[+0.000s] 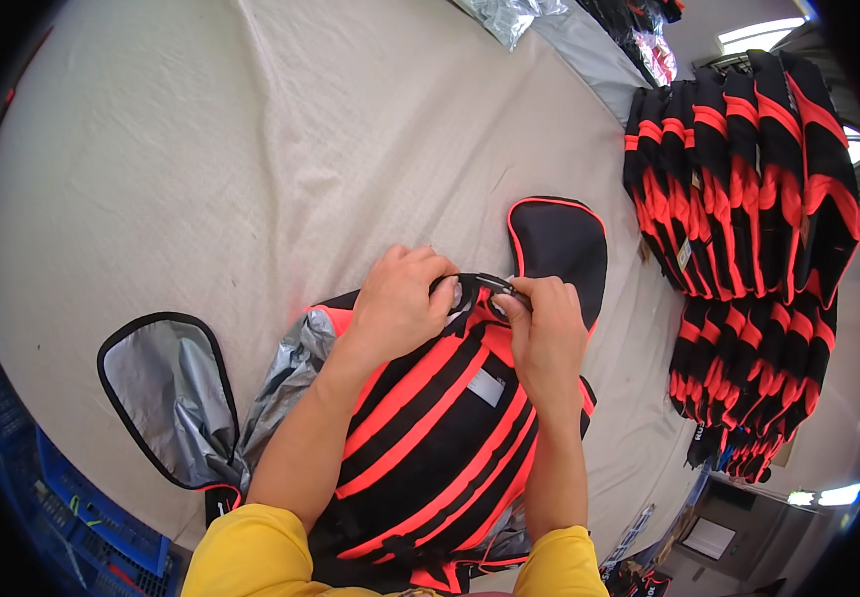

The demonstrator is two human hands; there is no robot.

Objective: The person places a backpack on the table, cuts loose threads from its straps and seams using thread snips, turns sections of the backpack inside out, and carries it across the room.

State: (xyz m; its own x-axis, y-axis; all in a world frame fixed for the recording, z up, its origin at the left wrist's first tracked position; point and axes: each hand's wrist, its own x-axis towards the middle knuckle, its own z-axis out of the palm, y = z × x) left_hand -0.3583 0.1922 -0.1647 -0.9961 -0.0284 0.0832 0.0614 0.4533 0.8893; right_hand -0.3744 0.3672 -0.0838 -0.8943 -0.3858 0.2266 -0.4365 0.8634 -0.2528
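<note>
A black bag with bright red stripes and a silver lining (440,428) lies on the cloth-covered table in front of me. At its upper edge, my left hand (400,303) has its fingers closed on the black edge of the bag. My right hand (549,333) pinches a narrow black strap (492,282) just to the right. A small white label (486,387) shows between my forearms. To the left, a silver-lined flap (169,388) with black edging lies spread out. Beyond my right hand stretches a black flap (561,249) with red piping.
Several similar black and red bags (738,189) are stacked at the right. Clear plastic wrapping (511,15) lies at the table's far edge. Blue plastic crates (101,502) stand low at the left. Pale cloth (191,179) covers the table.
</note>
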